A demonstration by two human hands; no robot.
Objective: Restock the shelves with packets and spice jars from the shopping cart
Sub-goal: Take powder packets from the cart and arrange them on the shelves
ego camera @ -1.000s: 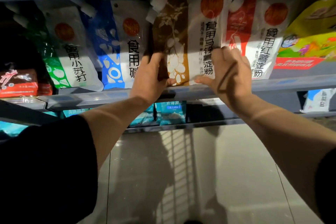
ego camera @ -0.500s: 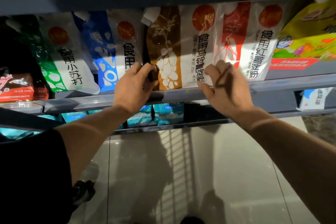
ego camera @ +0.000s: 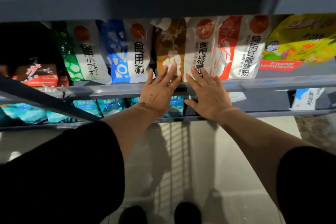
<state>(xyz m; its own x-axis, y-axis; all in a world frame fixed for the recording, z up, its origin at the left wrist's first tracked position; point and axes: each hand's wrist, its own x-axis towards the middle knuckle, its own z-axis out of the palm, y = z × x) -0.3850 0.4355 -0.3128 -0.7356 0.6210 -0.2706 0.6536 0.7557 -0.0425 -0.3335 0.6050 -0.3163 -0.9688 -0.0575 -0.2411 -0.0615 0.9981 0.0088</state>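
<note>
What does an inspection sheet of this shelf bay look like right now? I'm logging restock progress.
Surface: grey shelf, packets standing in a row.
Job's things: brown-and-white packet upright between blue packet and red packet; no cart or jars seen.
Clutter: teal packets on the shelf below.
Grippers: left hand and right hand open, straight fingers on the brown-and-white packet's lower front.
Cables: nothing seen.
Surroundings: glossy floor, shoes.

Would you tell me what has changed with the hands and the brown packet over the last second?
Both hands let go: the left hand and right hand now lie flat with fingers straight against the brown packet. The packet still stands between its neighbours on the shelf.
</note>
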